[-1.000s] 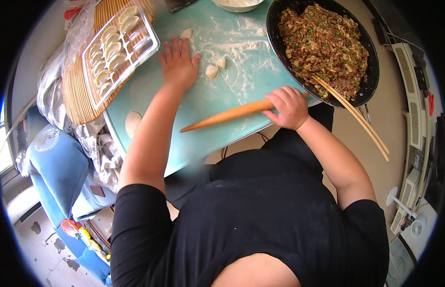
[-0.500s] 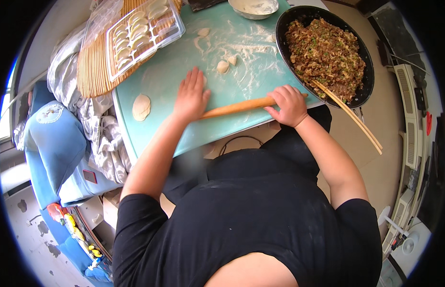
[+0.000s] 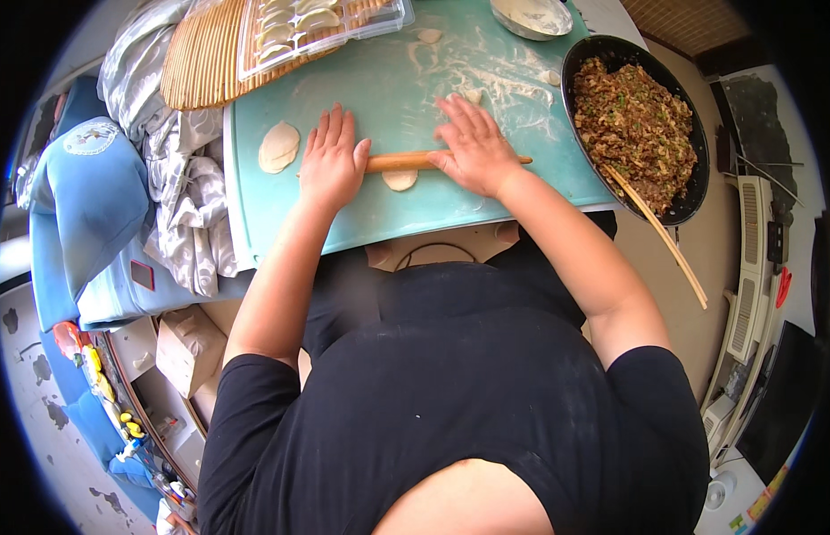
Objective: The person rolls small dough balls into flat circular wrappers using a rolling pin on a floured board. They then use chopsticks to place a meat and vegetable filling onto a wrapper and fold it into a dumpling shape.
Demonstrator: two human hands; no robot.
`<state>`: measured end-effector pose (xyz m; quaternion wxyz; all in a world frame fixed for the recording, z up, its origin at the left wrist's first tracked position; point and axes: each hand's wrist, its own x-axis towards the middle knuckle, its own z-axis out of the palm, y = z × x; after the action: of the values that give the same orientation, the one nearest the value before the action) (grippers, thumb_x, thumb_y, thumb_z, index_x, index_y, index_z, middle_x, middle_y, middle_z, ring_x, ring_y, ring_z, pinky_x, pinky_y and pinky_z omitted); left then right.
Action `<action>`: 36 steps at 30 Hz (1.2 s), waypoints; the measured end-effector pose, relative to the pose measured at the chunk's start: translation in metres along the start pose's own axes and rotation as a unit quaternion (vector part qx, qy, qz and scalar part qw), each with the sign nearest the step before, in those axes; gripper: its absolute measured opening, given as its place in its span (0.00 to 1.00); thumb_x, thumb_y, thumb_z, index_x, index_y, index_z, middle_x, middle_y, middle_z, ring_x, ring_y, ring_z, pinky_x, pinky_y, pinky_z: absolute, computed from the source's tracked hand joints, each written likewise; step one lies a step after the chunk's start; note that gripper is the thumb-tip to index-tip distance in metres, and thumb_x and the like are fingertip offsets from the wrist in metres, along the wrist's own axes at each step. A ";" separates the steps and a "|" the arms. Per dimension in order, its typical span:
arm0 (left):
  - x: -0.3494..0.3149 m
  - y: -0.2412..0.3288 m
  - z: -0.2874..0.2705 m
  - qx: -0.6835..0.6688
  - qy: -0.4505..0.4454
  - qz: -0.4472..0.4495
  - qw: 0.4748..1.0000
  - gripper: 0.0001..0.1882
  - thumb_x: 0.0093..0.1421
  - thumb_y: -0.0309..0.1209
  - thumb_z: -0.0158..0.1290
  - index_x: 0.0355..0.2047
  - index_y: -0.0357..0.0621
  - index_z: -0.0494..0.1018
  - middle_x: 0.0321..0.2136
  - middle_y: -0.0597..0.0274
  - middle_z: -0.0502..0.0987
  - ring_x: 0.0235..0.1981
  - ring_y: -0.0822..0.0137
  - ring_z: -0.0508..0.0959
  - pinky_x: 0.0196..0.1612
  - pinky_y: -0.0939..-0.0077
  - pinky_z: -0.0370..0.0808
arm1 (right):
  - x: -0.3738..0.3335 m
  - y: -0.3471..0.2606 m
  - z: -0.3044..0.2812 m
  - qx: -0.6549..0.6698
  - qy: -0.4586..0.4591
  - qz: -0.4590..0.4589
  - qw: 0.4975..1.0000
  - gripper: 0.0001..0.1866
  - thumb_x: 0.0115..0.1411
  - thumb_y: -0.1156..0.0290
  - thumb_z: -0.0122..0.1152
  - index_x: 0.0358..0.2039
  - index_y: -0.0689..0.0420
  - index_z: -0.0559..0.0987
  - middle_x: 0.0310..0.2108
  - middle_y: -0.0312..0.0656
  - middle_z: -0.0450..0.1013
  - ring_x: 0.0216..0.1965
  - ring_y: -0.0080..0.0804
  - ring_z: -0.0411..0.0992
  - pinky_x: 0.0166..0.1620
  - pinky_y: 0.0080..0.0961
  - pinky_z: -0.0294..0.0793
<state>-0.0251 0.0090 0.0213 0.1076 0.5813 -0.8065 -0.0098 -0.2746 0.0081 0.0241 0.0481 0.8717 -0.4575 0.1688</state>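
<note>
My left hand [image 3: 333, 159] lies flat, fingers straight, over the left part of a wooden rolling pin [image 3: 400, 161]. Farther right on the pin rests my right hand [image 3: 475, 150], its fingers stretched and spread. Between them, a small round dough wrapper [image 3: 400, 181] pokes out from under the pin on the near side. A few rolled wrappers [image 3: 278, 148] lie overlapped to the left of my left hand. Just beyond my right fingertips is a small dough piece [image 3: 474, 94], partly hidden. More dough bits [image 3: 429, 36] sit farther back on the floured green mat [image 3: 343, 227].
On the right stands a black pan [image 3: 700, 169] of minced filling, with chopsticks [image 3: 664, 236] across its rim. A metal bowl [image 3: 532, 20] of flour is at the back. Back left, a plastic tray [image 3: 379, 28] of dumplings rests on a bamboo mat [image 3: 201, 67].
My right hand has moved left and gone from gripping the pin's end to lying flat on it. A wrapper now shows under the pin. The whole view has shifted.
</note>
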 end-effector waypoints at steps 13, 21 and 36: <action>0.014 0.000 0.002 0.011 0.011 -0.014 1.000 0.28 0.63 0.42 0.39 0.56 0.33 0.60 0.61 0.43 0.55 0.63 0.46 0.53 0.62 0.57 0.54 | 0.004 0.013 -0.001 -0.018 -0.129 0.053 0.990 0.32 0.62 0.45 0.39 0.61 0.50 0.61 0.67 0.43 0.44 0.68 0.43 0.37 0.67 0.43 0.37; 0.003 -0.014 0.003 -0.018 0.006 -0.061 0.998 0.29 0.63 0.44 0.40 0.57 0.33 0.60 0.62 0.44 0.54 0.64 0.45 0.53 0.63 0.54 0.52 | 0.023 0.003 -0.006 -0.058 -0.143 0.000 0.988 0.31 0.60 0.47 0.45 0.61 0.49 0.62 0.67 0.40 0.46 0.68 0.43 0.40 0.67 0.44 0.37; -0.016 0.009 -0.001 0.003 0.032 -0.069 0.997 0.28 0.62 0.42 0.41 0.56 0.32 0.61 0.60 0.39 0.56 0.62 0.41 0.55 0.61 0.53 0.55 | 0.001 0.021 -0.010 -0.011 -0.151 -0.029 0.988 0.30 0.61 0.50 0.45 0.62 0.46 0.60 0.67 0.38 0.45 0.68 0.44 0.38 0.66 0.45 0.37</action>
<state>-0.0283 0.0271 0.0213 0.1307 0.6359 -0.7606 0.0041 -0.2940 -0.0027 0.0324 -0.0069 0.8995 -0.4359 0.0282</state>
